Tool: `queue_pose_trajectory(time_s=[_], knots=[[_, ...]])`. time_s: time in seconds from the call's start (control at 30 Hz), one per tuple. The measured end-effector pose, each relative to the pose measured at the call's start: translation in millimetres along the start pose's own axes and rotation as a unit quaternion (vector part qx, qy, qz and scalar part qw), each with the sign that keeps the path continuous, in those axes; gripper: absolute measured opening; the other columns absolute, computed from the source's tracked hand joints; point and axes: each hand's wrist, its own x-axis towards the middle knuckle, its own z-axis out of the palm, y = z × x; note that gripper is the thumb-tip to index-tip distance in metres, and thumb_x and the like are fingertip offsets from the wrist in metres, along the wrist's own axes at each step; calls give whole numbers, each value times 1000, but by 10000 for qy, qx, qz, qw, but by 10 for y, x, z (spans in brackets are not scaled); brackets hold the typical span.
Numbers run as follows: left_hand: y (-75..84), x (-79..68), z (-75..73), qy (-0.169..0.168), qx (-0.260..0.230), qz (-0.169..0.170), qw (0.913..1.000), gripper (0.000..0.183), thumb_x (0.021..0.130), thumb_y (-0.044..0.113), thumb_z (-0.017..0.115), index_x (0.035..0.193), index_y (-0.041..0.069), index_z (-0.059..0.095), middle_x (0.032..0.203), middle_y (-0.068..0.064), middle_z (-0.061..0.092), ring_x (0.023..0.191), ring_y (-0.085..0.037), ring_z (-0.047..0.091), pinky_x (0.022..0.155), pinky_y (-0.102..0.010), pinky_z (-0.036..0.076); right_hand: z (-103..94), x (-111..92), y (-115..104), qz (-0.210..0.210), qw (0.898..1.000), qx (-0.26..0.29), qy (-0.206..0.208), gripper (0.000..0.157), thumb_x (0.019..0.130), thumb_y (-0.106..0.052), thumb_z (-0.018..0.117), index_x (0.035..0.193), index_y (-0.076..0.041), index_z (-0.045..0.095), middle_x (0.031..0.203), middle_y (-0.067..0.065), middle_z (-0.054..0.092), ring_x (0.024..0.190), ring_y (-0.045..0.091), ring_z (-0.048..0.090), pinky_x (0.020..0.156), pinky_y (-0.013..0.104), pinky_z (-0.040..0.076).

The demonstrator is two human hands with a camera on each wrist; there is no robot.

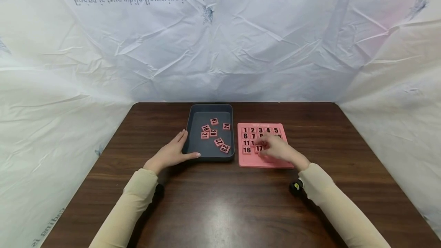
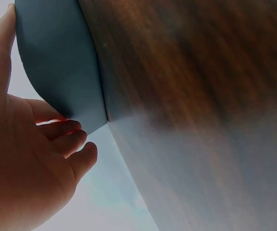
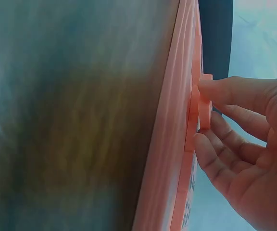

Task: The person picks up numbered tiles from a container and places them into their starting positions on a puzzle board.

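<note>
My left hand (image 1: 171, 154) rests against the left near corner of a dark grey tray (image 1: 211, 107), thumb along the near rim and fingers at the left side. In the left wrist view the tray's outer wall (image 2: 56, 53) stands between thumb and fingers. Pink number tiles lie loose in the tray, among them tile 19 (image 1: 214, 121) and tile 23 (image 1: 225, 148). My right hand (image 1: 275, 149) pinches tile 17 (image 1: 258, 148) over a pink number board (image 1: 249, 160), beside tile 16 (image 1: 246, 150). In the right wrist view this tile (image 3: 205, 108) sits slightly raised above the row.
The tray and board lie side by side on a dark wooden table (image 1: 206, 202), with a narrow gap between them. White printed sheeting (image 1: 220, 56) hangs behind the table and at both sides. My right hand covers part of the board's middle rows.
</note>
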Motion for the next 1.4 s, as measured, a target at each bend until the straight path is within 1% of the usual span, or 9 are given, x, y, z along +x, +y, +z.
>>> queue_pose_trajectory(time_s=[0.13,0.2,0.33,0.53,0.67,0.8,1.13,1.27,1.4], knots=[[1,-7,-3,10,-23,-24,10000,123,80,80,61,161,2,11,168,-17,8,153,-34,14,117,-55,26,41,-36,-57,-98,9998,-145,-80,33,87,-10,78,119,-6,73,114,11,65,99,25,60,85,45,51],[2,-8,-5,18,-24,-17,10000,123,80,80,61,161,2,11,168,-17,8,153,-35,14,117,-55,26,63,-41,-70,-136,9997,-135,-156,33,86,-8,77,119,-5,73,107,9,63,90,22,57,78,39,50],[4,-4,-7,11,-21,-52,10000,123,80,80,61,162,3,11,168,-17,8,153,-35,15,117,-55,27,99,-25,-64,-66,9997,-150,-186,34,86,-8,78,119,-6,72,103,7,60,86,19,54,74,35,48],[-9,6,-1,0,-8,-53,10000,124,80,81,60,162,3,10,168,-17,7,153,-36,16,116,-56,27,116,-4,-95,9,9997,-211,-81,33,87,-8,77,120,-7,72,104,7,60,88,20,56,75,38,50],[-10,9,-3,-2,-12,-52,10000,124,80,81,60,162,3,10,168,-17,7,153,-35,15,117,-56,27,125,12,-120,-14,9996,-274,32,32,87,-7,76,119,-7,73,108,8,62,93,22,60,82,44,53],[-7,9,-4,-15,-31,-58,10000,123,80,80,61,162,4,10,168,-16,7,153,-34,14,117,-55,26,125,30,-138,-2,9996,-266,48,31,87,-5,76,118,-7,73,111,7,64,99,23,61,87,48,52],[-17,-4,-1,-41,-45,8,10000,123,81,80,60,162,3,10,168,-17,7,153,-35,14,117,-56,26,102,66,-146,13,9999,-106,-27,31,88,-8,77,119,-6,72,111,8,64,99,23,60,87,47,52],[-20,2,-2,-75,-36,-16,10000,123,80,81,60,162,4,9,168,-16,6,153,-34,13,118,-55,26,57,141,-165,27,10000,77,-50,32,91,-8,74,122,-3,70,111,10,65,96,23,60,85,46,51],[-21,10,-6,-75,-47,-29,10000,124,80,81,60,162,4,8,168,-17,7,153,-34,13,118,-55,25,-27,273,-247,-42,9998,218,-8,34,94,-10,71,126,-2,68,110,12,66,94,23,61,82,45,53]])
